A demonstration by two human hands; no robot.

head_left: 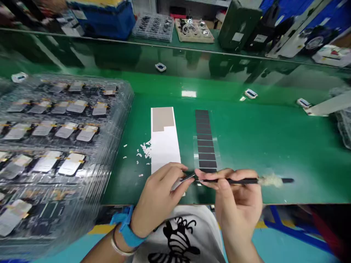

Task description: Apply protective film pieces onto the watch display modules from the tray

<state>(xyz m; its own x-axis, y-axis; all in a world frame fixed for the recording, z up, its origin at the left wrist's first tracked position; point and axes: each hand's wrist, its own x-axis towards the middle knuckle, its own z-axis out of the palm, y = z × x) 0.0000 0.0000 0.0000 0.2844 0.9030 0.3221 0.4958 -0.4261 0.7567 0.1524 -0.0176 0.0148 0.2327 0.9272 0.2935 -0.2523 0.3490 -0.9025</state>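
Observation:
My left hand (164,186), with a blue band at its wrist, pinches a small flat piece (188,178) with a dark edge and a pale face; the fingers hide most of it. My right hand (237,193) is closed round a pair of black tweezers (246,180), which has pale fluffy material wrapped near its rear end. The tweezers' tip points left at the flat piece; whether they touch cannot be made out. Just beyond the hands lie a white sheet (165,149) with a beige patch and a clear strip (218,149) bearing several dark rectangles.
Stacked clear trays (124,98) with several pale flat parts stand at left. Small white scraps (146,149) lie beside the white sheet. Several small white fittings, one a holder (251,94), line the back. A blue bin (105,22) and parts boxes (153,27) sit on the shelf.

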